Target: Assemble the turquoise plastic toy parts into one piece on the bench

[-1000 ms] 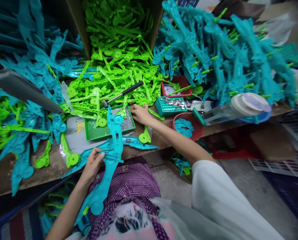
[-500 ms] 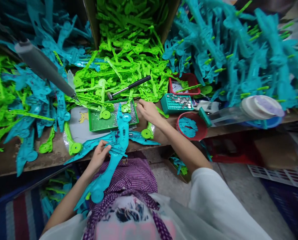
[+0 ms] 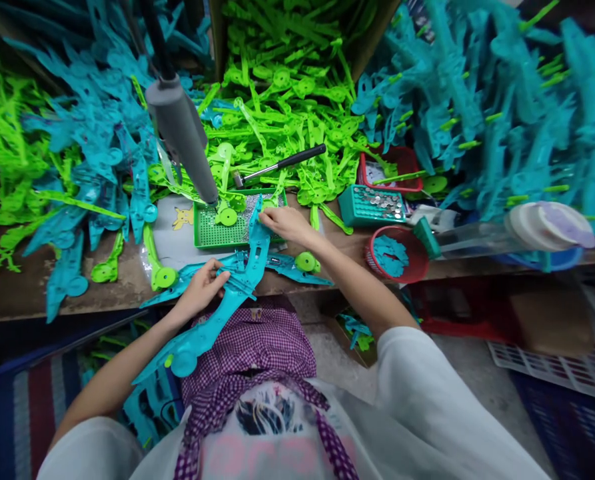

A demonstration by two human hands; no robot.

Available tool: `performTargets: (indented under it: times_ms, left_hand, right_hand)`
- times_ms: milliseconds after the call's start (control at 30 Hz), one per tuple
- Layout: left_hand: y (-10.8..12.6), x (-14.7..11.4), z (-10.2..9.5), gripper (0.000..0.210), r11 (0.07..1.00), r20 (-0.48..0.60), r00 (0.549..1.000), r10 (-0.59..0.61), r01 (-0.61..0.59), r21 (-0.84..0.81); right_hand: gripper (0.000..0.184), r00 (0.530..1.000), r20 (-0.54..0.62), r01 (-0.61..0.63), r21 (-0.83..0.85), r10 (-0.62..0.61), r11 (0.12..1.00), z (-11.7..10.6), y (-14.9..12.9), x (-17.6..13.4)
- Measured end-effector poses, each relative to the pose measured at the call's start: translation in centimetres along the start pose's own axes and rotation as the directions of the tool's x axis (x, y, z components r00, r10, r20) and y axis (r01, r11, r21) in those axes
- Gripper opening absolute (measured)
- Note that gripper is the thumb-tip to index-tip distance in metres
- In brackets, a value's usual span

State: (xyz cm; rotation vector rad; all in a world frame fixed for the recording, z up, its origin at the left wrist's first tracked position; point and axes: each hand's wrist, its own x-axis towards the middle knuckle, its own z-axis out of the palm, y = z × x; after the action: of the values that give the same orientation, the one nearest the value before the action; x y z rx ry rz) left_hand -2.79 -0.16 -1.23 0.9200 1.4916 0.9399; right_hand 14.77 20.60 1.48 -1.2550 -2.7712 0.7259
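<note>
A long blue plastic part [image 3: 226,297], jointed and shaped like a toy gun's half, slants across the table's front edge. My left hand [image 3: 206,288] is closed around its middle. At the part's upper end, the fingers of my right hand [image 3: 283,223] are pinched together and touch it; anything small between them is hidden. Beneath lies another blue part [image 3: 300,270] on the table. Just behind is a green tray [image 3: 210,233] with tiny silver pieces and a green plastic part [image 3: 226,215]. A grey electric screwdriver [image 3: 184,140] hangs over the tray, tip down.
A hammer [image 3: 280,165] rests on a heap of green parts [image 3: 297,107]. To the right are a teal box [image 3: 372,205] of metal discs, a red basket [image 3: 411,257] of blue pieces and a clear lidded container [image 3: 482,237]. Blue parts [image 3: 502,113] pile high behind.
My right hand has moved from beside the tray to the upper end of the blue part. The hanging screwdriver has swung right, over the tray. The camera view has shifted slightly.
</note>
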Motion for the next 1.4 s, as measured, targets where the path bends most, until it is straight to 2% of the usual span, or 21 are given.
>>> performTargets:
  times_ms: [200,400,567,667,833,933,1067,1167,1400]
  left_hand:
    - [0.0,0.4,-0.5,0.028,0.999,-0.001,1.0,-0.001,0.001,0.047]
    - [0.4,0.7,-0.9,0.027,0.999,0.016,0.999,-0.041,0.04,0.01]
    - [0.9,0.7,-1.0,0.028,0.996,0.045,0.995,-0.091,0.092,-0.013]
    - [1.0,0.8,-1.1,0.027,0.995,0.049,0.995,-0.092,0.094,-0.041]
    - [0.8,1.1,-1.2,0.026,0.994,0.046,0.997,-0.067,0.071,-0.087]
    - [0.5,1.2,-1.2,0.025,0.991,0.034,0.997,-0.07,0.073,-0.111]
    - [0.4,1.2,-1.3,0.024,0.991,0.044,0.996,-0.078,0.082,-0.101]
    - [0.4,1.2,-1.2,0.024,0.991,0.035,0.996,-0.08,0.084,-0.107]
    - [0.2,1.2,-1.2,0.025,0.988,0.043,0.996,-0.077,0.082,-0.131]
  right_hand:
    - [0.04,0.997,-0.073,-0.032,0.002,0.032,1.0,-0.2,-0.1,0.2]
    - [0.039,1.0,-0.016,0.01,-0.056,-0.01,0.998,-0.7,-0.3,1.1]
    - [0.035,0.999,0.048,-0.008,-0.058,0.011,0.998,-1.4,-0.5,1.9]
    - [0.033,0.995,0.096,-0.007,-0.114,0.018,0.993,-1.8,-0.8,2.7]
    - [0.04,0.983,0.183,0.083,-0.279,-0.032,0.957,-2.1,-1.8,4.0]
    - [0.045,0.973,0.221,0.133,-0.322,-0.062,0.938,-2.0,-2.1,4.1]
    - [0.046,0.97,0.219,0.18,-0.364,-0.104,0.914,-1.9,-2.1,3.8]
    - [0.046,0.976,0.198,0.16,-0.392,-0.087,0.906,-1.7,-1.8,3.4]
    - [0.054,0.976,0.202,0.141,-0.328,-0.077,0.934,-1.4,-1.0,3.0]
